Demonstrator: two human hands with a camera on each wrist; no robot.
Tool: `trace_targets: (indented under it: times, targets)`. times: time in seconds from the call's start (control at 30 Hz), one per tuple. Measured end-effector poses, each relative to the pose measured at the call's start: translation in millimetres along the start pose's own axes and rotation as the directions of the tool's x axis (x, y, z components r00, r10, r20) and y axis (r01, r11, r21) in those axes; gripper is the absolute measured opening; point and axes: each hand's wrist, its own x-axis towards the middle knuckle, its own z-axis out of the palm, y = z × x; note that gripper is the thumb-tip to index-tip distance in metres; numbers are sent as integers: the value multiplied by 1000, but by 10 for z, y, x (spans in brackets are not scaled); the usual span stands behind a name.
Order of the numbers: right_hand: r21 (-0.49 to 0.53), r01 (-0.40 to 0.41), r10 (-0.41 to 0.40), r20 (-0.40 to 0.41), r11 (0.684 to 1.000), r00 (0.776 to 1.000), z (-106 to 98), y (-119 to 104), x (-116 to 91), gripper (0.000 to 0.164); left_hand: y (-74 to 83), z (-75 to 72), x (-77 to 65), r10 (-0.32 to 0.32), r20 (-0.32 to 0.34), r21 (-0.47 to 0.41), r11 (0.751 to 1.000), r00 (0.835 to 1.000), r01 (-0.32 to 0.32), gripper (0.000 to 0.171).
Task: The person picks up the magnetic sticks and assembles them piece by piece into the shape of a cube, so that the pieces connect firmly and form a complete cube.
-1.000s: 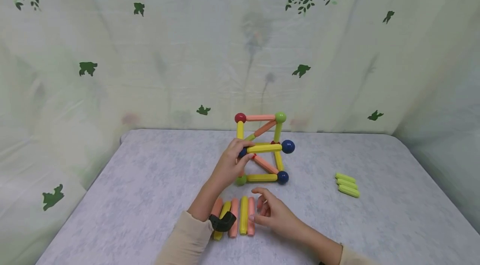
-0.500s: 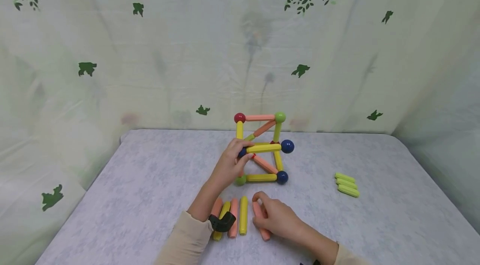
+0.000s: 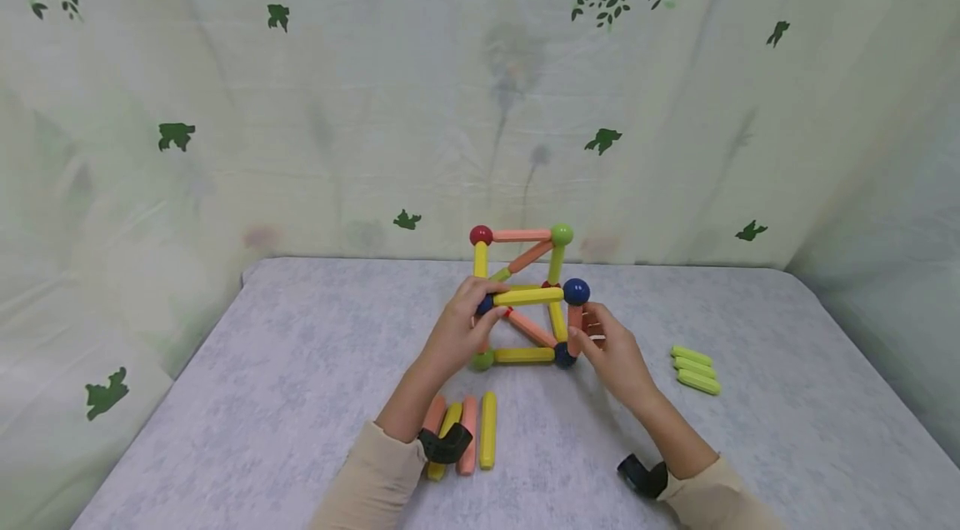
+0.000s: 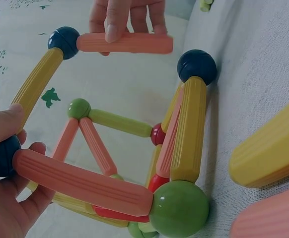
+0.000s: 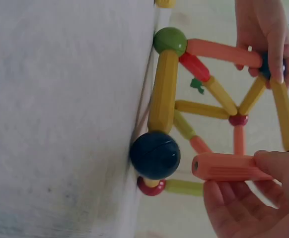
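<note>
A frame of coloured magnetic sticks and balls stands on the table. At its near upper left corner my left hand [image 3: 457,328] grips a blue ball [image 4: 5,154]. From there a yellow stick [image 3: 528,296] runs across to another blue ball [image 3: 576,292]. My right hand [image 3: 617,355] pinches a pink stick [image 3: 574,328] between thumb and fingers. That stick's upper end meets the blue ball, as the left wrist view also shows. In the right wrist view its other end stands a small gap away from the lower blue ball [image 5: 155,155].
Loose pink and yellow sticks [image 3: 487,430] lie in a row at the front, partly behind the left wrist's black camera [image 3: 446,442]. Three short green sticks [image 3: 696,381] lie to the right. A patterned cloth [image 3: 337,97] hangs behind the table [image 3: 300,347].
My right hand has picked up the rightmost pink stick from the row and carried it up to the frame's right side, under the blue ball. The left hand has stayed in place.
</note>
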Motion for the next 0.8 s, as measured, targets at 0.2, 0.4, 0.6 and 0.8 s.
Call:
trace_targets:
  times: [0.2,0.4,0.6,0.8]
  targets:
    - [68,30,-30,-1,997,1000,-11,81,54,29,4,-1,-1,5,1,-5,1000,1000,-5,24]
    - [56,-1,-1,37,998,999,4,118,70,21,-2,-7,-8,6,7,-3,1000,1000,-6,25]
    - [43,22,-24,61,999,998,3,132,73,22,5,-14,-10,-5,4,-2,1000,1000,5,25]
    - [47,97,-98,24,994,995,-6,108,62,60,7,-31,-15,-29,4,-13,999,1000,29,25]
